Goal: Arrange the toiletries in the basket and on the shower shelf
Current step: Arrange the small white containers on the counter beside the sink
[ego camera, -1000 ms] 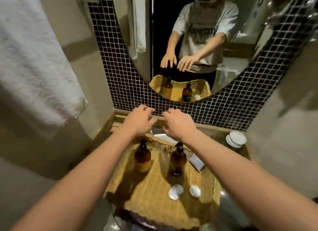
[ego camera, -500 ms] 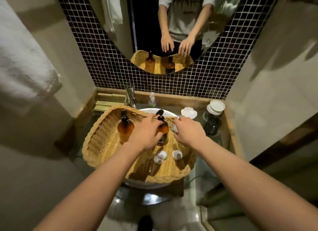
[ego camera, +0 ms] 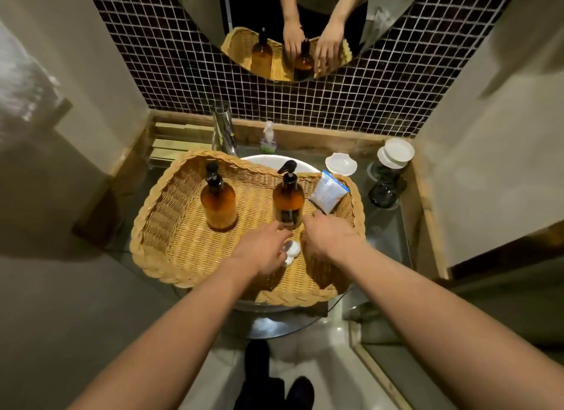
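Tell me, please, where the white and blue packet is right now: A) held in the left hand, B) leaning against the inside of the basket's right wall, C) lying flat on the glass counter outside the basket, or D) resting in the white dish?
B: the white and blue packet stands tilted against the inner right wall of the wicker basket, just right of the nearer amber pump bottle.

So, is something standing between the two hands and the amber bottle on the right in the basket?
Nothing visible does. The left hand and right hand flank the base of the right amber bottle; the small white caps lie nearer, beneath the hands.
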{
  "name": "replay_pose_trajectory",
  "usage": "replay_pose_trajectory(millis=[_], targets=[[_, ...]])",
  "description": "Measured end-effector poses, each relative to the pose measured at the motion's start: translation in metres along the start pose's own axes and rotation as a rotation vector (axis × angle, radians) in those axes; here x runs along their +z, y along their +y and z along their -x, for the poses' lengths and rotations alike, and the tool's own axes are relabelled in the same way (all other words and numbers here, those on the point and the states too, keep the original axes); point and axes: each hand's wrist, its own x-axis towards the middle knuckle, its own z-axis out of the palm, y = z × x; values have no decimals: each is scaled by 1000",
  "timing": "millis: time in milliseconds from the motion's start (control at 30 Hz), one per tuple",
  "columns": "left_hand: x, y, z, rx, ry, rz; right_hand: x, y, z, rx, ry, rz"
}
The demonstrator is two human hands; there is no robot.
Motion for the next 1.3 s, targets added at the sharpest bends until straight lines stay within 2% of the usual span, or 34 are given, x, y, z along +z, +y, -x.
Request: replay_pose_trajectory(millis=[100, 300, 733, 1000, 1300], targets=[[7, 3, -4, 51, -73, -19, 6, -1, -6, -2, -103, 33], [16, 4, -8, 110, -155, -108, 18, 0, -21, -8, -197, 77], [24, 2, -8, 92, 6, -33, 33, -3, -27, -27, -216, 112], [31, 3, -8, 28, 4, 51, 26, -5, -26, -57, -133, 49], [35, 3, -13, 18, -39, -18, 24, 1, -21, -58, -115, 36]])
